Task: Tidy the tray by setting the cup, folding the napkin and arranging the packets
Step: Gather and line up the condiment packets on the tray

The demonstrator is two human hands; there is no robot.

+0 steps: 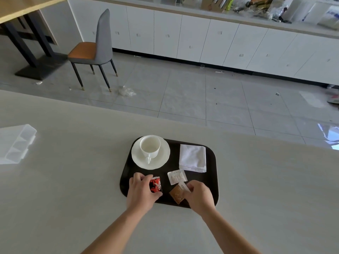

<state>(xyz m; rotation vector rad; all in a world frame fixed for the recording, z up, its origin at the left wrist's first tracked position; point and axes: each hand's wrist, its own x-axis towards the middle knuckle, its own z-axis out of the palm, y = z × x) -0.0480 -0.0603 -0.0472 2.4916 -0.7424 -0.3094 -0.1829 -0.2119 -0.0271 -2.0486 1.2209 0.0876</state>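
Two hands: the left hand (141, 191) is gripping the red packet (156, 184), the right hand (199, 196) is pinching the brown packet (177, 194).
Tray (211, 182): both packets are sitting near its front edge.
Good way: sliding them slowly into one neat row is looking best.

— What carries everything?
— A pale, smooth worktop (73, 198), reaching from the near edge of the view to its far edge.
— What lies directly on it?
— A dark tray (211, 182) with rounded corners, near the middle. At the far left sits a clear plastic box (16, 143) with compartments, well apart from the tray.
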